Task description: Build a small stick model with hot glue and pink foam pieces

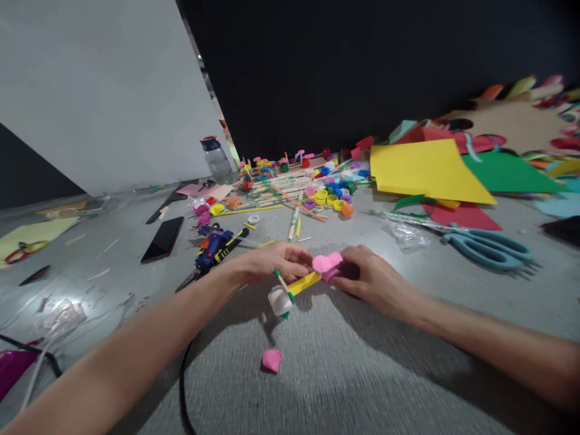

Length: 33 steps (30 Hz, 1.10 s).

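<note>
My left hand (284,261) is closed around a small craft model, its thumb by the yellow strip (304,283). At the strip's near end sit a white block (280,300) and a thin stick (283,284) with green ends. A pink modelling-clay piece (327,263) with rounded lobes is at the far right end of the strip. My right hand (362,275) pinches this pink clay between thumb and fingers; the exact contact is partly hidden. Nearer me, a loose lump of pink clay (272,360) lies on the grey table (344,374).
Left are a blue glue gun (212,244), a phone (163,239) and a black cable (183,386). Blue-handled scissors (492,248) and yellow paper (426,169) lie right. Behind are coloured bottle caps (333,199), paper sticks (294,219) and a bottle (217,160).
</note>
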### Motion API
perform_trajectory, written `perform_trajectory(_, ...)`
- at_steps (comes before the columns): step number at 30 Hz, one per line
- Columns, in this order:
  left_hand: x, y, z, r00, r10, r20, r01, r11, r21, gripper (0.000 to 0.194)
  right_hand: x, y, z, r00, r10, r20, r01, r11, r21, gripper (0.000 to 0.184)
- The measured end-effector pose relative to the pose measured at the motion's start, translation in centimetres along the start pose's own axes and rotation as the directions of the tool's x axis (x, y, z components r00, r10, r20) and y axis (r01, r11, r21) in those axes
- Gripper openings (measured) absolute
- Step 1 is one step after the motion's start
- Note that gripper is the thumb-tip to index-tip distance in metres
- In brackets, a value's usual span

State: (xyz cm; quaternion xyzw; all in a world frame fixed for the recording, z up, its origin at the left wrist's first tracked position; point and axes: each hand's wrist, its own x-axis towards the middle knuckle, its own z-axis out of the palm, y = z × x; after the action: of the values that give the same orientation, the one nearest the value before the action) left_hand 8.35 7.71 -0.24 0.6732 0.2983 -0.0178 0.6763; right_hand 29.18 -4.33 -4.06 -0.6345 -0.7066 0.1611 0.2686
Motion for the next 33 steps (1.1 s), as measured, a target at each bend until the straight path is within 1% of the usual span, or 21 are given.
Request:
perform_trajectory(3,-0.1,-0.1,0.1,0.994,0.095,-0.054,-0.097,0.995,-0.034,0.031,0.2,-0.2,-0.3,0.999,0.037,-0.002,-0.036,0.974,0.222,0.011)
perform_trajectory(4,-0.1,-0.2,0.2,0.989,0.128,-0.074,-0.132,0.990,-0.052,0.032,0.2,-0.3,-0.4,0.999,0.033,-0.006,-0.029,0.948,0.315,0.011)
perform_trajectory(6,-0.2,-0.4,0.4,0.974,0.187,-0.126,-0.200,0.975,-0.097,0.033,0.2,-0.6,-0.7,0.999,0.007,-0.031,0.009,0.877,0.481,0.016)
perform_trajectory(8,-0.2,-0.6,0.8,0.956,0.228,-0.187,-0.253,0.960,-0.122,0.034,0.2,-1.0,-0.9,0.999,-0.017,-0.045,0.040,0.816,0.577,0.022)
perform_trajectory(10,-0.4,-0.9,1.4,0.933,0.262,-0.245,-0.298,0.947,-0.120,0.034,0.2,-1.5,-1.2,0.999,-0.034,-0.041,0.052,0.793,0.607,0.027)
perform_trajectory(12,-0.6,-1.0,2.0,0.918,0.283,-0.280,-0.328,0.936,-0.131,0.034,0.2,-2.0,-1.4,0.998,-0.054,-0.034,0.063,0.803,0.592,0.030)
perform_trajectory(14,-0.9,-1.0,2.6,0.909,0.296,-0.294,-0.356,0.918,-0.177,0.036,0.2,-2.3,-1.6,0.996,-0.088,-0.029,0.088,0.811,0.579,0.032)
perform_trajectory(17,-1.3,-1.1,3.1,0.887,0.339,-0.312,-0.415,0.883,-0.221,0.039,0.3,-2.5,-1.9,0.988,-0.152,-0.032,0.142,0.806,0.574,0.031)
perform_trajectory(19,-1.6,-1.2,3.2,0.868,0.383,-0.316,-0.452,0.873,-0.182,0.038,0.3,-2.6,-2.0,0.980,-0.189,-0.059,0.191,0.824,0.534,0.030)
perform_trajectory(21,-2.1,-1.2,3.2,0.841,0.425,-0.336,-0.482,0.870,-0.105,0.031,0.2,-2.8,-2.1,0.969,-0.223,-0.109,0.248,0.862,0.442,0.029)
perform_trajectory(22,-2.5,-1.2,3.2,0.817,0.448,-0.363,-0.497,0.866,-0.050,0.027,0.1,-3.0,-2.1,0.958,-0.245,-0.146,0.283,0.881,0.378,0.028)
perform_trajectory(23,-2.9,-1.1,3.1,0.781,0.481,-0.398,-0.518,0.855,0.017,0.023,0.0,-3.2,-2.1,0.943,-0.272,-0.190,0.320,0.897,0.304,0.028)
perform_trajectory(25,-3.8,-0.9,3.2,0.685,0.575,-0.447,-0.567,0.806,0.169,0.017,-0.3,-3.7,-2.2,0.898,-0.338,-0.281,0.388,0.910,0.144,0.028)
perform_trajectory(26,-4.3,-0.7,3.3,0.638,0.629,-0.445,-0.589,0.770,0.244,0.016,-0.4,-3.9,-2.2,0.873,-0.371,-0.317,0.412,0.908,0.071,0.028)
perform_trajectory(27,-4.7,-0.5,3.4,0.601,0.678,-0.424,-0.606,0.732,0.311,0.016,-0.5,-4.1,-2.3,0.850,-0.400,-0.343,0.429,0.903,0.010,0.029)
perform_trajectory(28,-5.0,-0.3,3.6,0.574,0.717,-0.396,-0.616,0.697,0.367,0.018,-0.6,-4.2,-2.3,0.832,-0.423,-0.359,0.440,0.897,-0.036,0.030)
perform_trajectory(30,-5.4,0.0,3.8,0.546,0.759,-0.354,-0.615,0.650,0.446,0.022,-0.8,-4.3,-2.4,0.816,-0.449,-0.365,0.448,0.889,-0.093,0.033)
perform_trajectory(33,-5.4,0.0,4.2,0.533,0.779,-0.331,-0.605,0.624,0.494,0.023,-1.0,-4.2,-2.6,0.810,-0.467,-0.355,0.453,0.882,-0.128,0.038)
